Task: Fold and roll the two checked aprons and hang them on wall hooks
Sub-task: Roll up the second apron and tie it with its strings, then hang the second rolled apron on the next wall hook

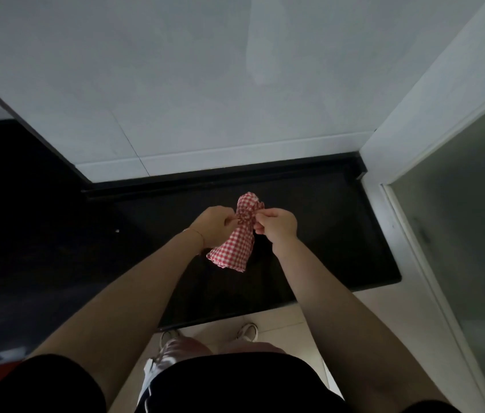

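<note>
From my feed I see the red-and-white checked apron (236, 235) rolled into a tight bundle, held up over the black surface (324, 234) near its back edge by the white tiled wall (175, 84). My left hand (213, 223) pinches it at the cinched neck from one side, my right hand (278, 225) from the other — both with fingers curled tight on the cloth. The flared lower end hangs toward me. A thin bracelet (198, 234) sits on the left wrist. Whether the bundle touches the surface, I cannot tell.
</note>
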Demonstrator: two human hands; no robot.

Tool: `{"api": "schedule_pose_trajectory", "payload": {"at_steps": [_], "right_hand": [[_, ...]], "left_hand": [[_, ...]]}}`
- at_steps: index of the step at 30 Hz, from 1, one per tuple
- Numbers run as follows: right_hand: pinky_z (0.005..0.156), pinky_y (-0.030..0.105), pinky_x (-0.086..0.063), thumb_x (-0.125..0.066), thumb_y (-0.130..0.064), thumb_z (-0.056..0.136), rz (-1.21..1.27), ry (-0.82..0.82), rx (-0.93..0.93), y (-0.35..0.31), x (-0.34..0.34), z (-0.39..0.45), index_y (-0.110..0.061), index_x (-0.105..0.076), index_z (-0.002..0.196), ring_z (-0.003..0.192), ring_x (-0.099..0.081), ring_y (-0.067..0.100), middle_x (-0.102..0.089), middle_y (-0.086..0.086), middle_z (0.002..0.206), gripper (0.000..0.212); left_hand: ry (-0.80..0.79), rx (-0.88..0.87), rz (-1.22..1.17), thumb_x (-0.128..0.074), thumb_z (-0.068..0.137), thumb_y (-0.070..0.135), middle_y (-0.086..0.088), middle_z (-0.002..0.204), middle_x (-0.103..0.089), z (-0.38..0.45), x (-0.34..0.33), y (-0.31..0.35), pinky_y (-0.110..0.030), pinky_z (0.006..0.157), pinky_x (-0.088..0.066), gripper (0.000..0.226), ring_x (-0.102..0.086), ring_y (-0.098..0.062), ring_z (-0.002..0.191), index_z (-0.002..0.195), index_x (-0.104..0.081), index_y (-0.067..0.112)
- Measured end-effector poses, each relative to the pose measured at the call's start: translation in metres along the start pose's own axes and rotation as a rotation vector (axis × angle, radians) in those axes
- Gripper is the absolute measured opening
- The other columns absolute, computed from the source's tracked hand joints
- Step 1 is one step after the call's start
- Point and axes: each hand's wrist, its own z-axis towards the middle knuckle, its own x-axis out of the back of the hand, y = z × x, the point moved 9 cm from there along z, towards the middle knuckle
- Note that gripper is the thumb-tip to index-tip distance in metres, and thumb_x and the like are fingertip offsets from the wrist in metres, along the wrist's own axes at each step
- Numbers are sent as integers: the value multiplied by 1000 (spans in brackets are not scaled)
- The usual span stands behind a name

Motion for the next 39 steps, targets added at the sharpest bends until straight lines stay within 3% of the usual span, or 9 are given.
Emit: {"api": "schedule_pose_trajectory", "payload": {"at_steps": [6, 8, 10, 12, 13, 17, 25, 34, 39], "right_hand": [[59, 19, -51, -55, -13, 98, -284, -141, 131, -12, -13, 1, -11, -62, 109, 72, -66, 11, -67, 3, 91, 14], [59, 22, -49, -51, -18, 100, -446, -174, 163, -18, -15, 0, -11, -60, 104, 69, -62, 13, -65, 5, 89, 12], [70, 31, -53, -46, -22, 102, -624, -228, 175, -21, -20, -2, -10, -59, 101, 73, -60, 17, -63, 8, 90, 17], [77, 37, -53, -41, -23, 104, -823, -321, 146, -15, -26, -8, -7, -58, 102, 74, -58, 20, -61, 11, 90, 24], [71, 36, -53, -39, -25, 105, -845, -362, 114, -11, -27, -10, -7, -58, 100, 70, -57, 19, -59, 10, 86, 27], [45, 22, -33, -45, -33, 101, -315, -430, -67, -2, -23, -18, -16, -53, 80, 47, -39, 10, -48, -1, 64, 28], [48, 23, -30, -48, -16, 96, 46, -374, -92, -11, -19, -26, -17, -50, 70, 48, -36, 9, -44, -3, 58, 26], [47, 25, -23, -45, -10, 95, 126, -380, 83, -63, -9, -47, -15, -48, 67, 46, -31, 9, -41, -2, 57, 28], [48, 30, -16, -43, -9, 92, 109, -336, 320, -150, 27, -70, -20, -37, 61, 45, -25, 13, -32, -1, 53, 34]], "left_hand": [[16, 39, 67, -52, 96, 35, 0, 85, -57, -5, 7, -6, -28, 70, -49, 24, -53, -11, 72, 79, -56, 19], [125, -27, -53, -61, 91, 28, 0, 103, -57, -6, 11, 7, -28, 79, -53, 8, -56, -11, 84, 96, -58, 24], [146, -88, -102, -64, 89, 26, 1, 119, -52, -7, 5, 20, -32, 92, -51, 21, -55, -14, 102, 110, -60, 30], [151, -57, -131, -62, 92, 23, 0, 127, -48, -6, -2, 21, -35, 101, -47, 20, -52, -17, 111, 110, -64, 28], [162, -39, -144, -61, 93, 22, 0, 128, -48, -6, -4, 19, -35, 103, -45, 18, -52, -17, 112, 109, -66, 28], [179, -28, -192, -59, 95, 22, 2, 131, -47, -5, -13, 10, -25, 101, -40, 24, -50, -14, 116, 118, -65, 24], [261, -56, -225, -49, 98, 24, 7, 121, -49, -9, -7, 14, -35, 99, -45, 23, -47, -11, 111, 112, -67, 24], [351, -94, 17, -46, 97, 34, 9, 122, -55, -12, 48, 40, -39, 100, -37, 27, -49, -14, 111, 115, -66, 37], [338, -244, -5, -42, 88, 44, 4, 114, -60, -14, 116, 106, -44, 98, -43, 32, -56, -18, 108, 111, -64, 42]]}}
